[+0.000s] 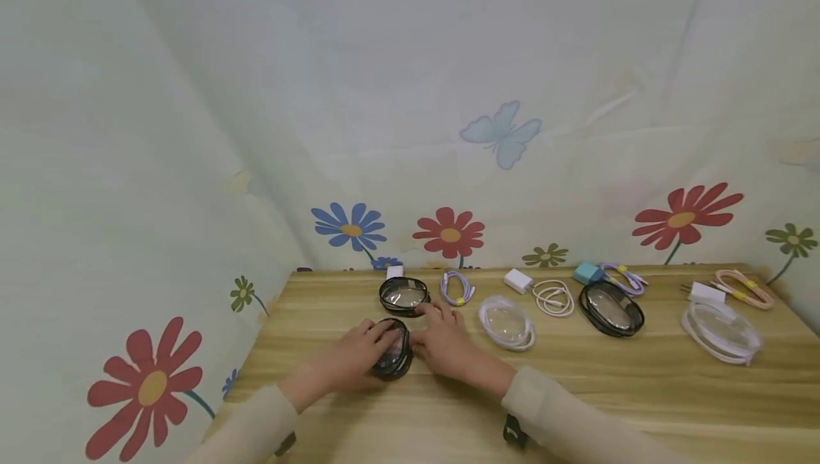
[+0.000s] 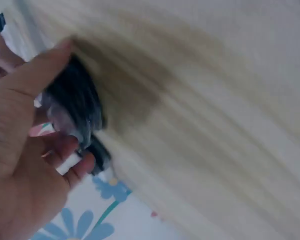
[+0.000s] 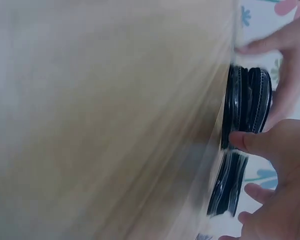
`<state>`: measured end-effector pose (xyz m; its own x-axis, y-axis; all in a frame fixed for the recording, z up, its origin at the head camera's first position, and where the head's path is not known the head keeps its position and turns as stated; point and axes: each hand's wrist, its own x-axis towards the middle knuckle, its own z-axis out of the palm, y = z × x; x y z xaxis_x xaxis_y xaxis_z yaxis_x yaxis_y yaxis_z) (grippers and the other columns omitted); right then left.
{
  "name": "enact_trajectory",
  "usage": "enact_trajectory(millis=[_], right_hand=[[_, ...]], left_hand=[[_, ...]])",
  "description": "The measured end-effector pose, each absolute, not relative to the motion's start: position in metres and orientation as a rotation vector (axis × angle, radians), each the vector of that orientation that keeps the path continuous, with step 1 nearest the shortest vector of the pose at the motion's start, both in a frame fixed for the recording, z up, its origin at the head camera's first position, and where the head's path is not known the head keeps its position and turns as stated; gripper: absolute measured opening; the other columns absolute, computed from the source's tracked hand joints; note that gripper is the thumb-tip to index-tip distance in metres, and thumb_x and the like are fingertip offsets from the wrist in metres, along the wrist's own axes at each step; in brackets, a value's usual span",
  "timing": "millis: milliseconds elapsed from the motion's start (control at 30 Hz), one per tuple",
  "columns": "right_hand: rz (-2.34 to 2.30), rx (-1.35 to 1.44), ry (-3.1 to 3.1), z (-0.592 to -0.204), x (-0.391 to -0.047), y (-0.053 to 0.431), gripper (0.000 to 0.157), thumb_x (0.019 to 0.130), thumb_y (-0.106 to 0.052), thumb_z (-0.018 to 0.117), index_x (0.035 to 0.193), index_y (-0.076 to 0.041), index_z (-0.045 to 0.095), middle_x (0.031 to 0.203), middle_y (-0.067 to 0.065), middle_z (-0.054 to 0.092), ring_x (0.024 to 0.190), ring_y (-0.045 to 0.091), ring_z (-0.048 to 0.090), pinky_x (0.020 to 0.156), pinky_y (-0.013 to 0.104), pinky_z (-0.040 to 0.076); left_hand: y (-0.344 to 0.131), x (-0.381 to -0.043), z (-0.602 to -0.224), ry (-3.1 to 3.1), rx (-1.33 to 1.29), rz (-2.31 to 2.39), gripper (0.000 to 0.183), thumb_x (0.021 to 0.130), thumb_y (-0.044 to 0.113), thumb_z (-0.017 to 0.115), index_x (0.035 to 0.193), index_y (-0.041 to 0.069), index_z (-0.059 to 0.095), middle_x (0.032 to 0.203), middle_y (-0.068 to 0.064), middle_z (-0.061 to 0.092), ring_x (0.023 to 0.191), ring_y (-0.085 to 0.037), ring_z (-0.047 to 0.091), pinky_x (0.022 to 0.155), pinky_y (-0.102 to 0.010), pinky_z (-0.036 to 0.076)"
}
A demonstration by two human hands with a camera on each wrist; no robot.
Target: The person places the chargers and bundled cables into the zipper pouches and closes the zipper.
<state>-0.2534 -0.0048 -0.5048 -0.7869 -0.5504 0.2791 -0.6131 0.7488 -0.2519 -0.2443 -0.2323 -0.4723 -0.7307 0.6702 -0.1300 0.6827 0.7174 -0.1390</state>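
My left hand [image 1: 355,357] holds a small oval zip pouch [image 1: 398,356] with black trim and a clear top on the near left of the table. In the left wrist view its thumb and fingers span the pouch's black side. From the other side comes my right hand [image 1: 446,343], its thumb against the pouch's edge in the right wrist view and its other fingers spread. Those fingertips lie close to a second black-trimmed clear pouch [image 1: 403,296] just behind. A white charger plug [image 1: 394,272] stands behind that pouch, partly hidden. Right of it lies a coiled purple cable [image 1: 456,289].
Farther right on the wood-grain table [image 1: 448,421] are a white-trimmed pouch [image 1: 506,323], a white plug [image 1: 518,280], a coiled white cable [image 1: 554,298], a black-trimmed pouch [image 1: 611,307], a teal plug [image 1: 586,272] and another white-trimmed pouch [image 1: 721,331]. A flowered cloth [image 1: 384,129] hangs behind.
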Motion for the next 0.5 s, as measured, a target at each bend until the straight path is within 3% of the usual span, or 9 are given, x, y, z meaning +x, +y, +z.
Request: enact_trajectory(millis=[133, 300, 500], right_hand=[[0.493, 0.889, -2.744, -0.5084, -0.2624, -0.0036, 0.011, 0.1, -0.027, 0.064, 0.095, -0.025, 0.075, 0.147, 0.02, 0.05, 0.139, 0.05, 0.041, 0.103, 0.069, 0.041], [0.437, 0.946, -2.708, -0.5104, -0.2649, -0.0055, 0.012, 0.101, -0.028, 0.063, 0.101, -0.025, 0.074, 0.148, 0.018, 0.049, 0.138, 0.048, 0.043, 0.101, 0.07, 0.043], [0.392, 0.978, -2.671, -0.5112, -0.2636, -0.0029, 0.01, 0.1, -0.026, 0.064, 0.101, -0.023, 0.073, 0.149, 0.02, 0.049, 0.136, 0.05, 0.044, 0.102, 0.069, 0.044]], left_hand=[[-0.2392, -0.2451, -0.4679, 2.826, 1.224, -0.374, 0.079, 0.087, 0.049, 0.078, 0.15, 0.013, 0.049, 0.149, -0.011, 0.05, 0.138, -0.031, 0.045, 0.112, -0.053, 0.047], [-0.2397, -0.2477, -0.4696, 2.784, 1.525, -0.49, 0.064, 0.095, 0.046, 0.07, 0.146, 0.012, 0.053, 0.148, -0.008, 0.052, 0.139, -0.027, 0.049, 0.11, -0.045, 0.051], [-0.2441, -0.2483, -0.4723, 2.755, 1.432, -0.273, 0.061, 0.099, 0.041, 0.066, 0.149, 0.01, 0.051, 0.152, -0.009, 0.051, 0.138, -0.025, 0.055, 0.113, -0.037, 0.05]])
